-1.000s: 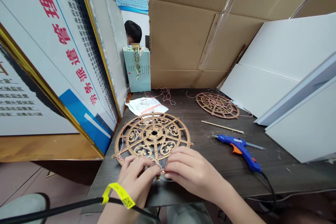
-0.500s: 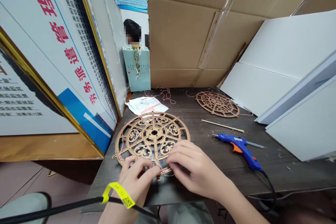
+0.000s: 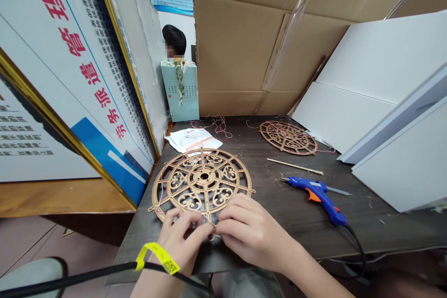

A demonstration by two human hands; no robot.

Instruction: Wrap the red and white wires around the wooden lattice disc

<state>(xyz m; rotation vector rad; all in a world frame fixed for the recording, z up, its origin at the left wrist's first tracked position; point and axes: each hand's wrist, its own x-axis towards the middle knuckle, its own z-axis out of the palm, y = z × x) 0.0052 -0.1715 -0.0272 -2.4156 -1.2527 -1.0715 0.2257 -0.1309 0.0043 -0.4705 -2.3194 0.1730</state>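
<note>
A round openwork wooden wheel (image 3: 206,189), with scroll cutouts and small tabs around its rim, lies on the dark table in front of me. Thin red and white wires (image 3: 161,192) run along its left rim. My left hand (image 3: 183,235) is closed on the near edge, its thumb and fingers bent over the rim. Beside it, my right hand (image 3: 249,233) pinches at the same edge, fingertips almost against the left thumb. A bit of thin wire shows between the two hands; the fingers hide most of it.
A second wooden wheel (image 3: 288,138) with wires lies at the back right. A thin stick (image 3: 295,166) and a blue glue gun (image 3: 316,195) are to the right. Crumpled paper (image 3: 192,138) and loose wires sit behind. Cardboard (image 3: 240,46) and white boards (image 3: 349,70) enclose the table. A person is beyond.
My right hand has moved left along the near rim, and its fingertips now meet near my left thumb. The left hand and the wheel stay nearly in place.
</note>
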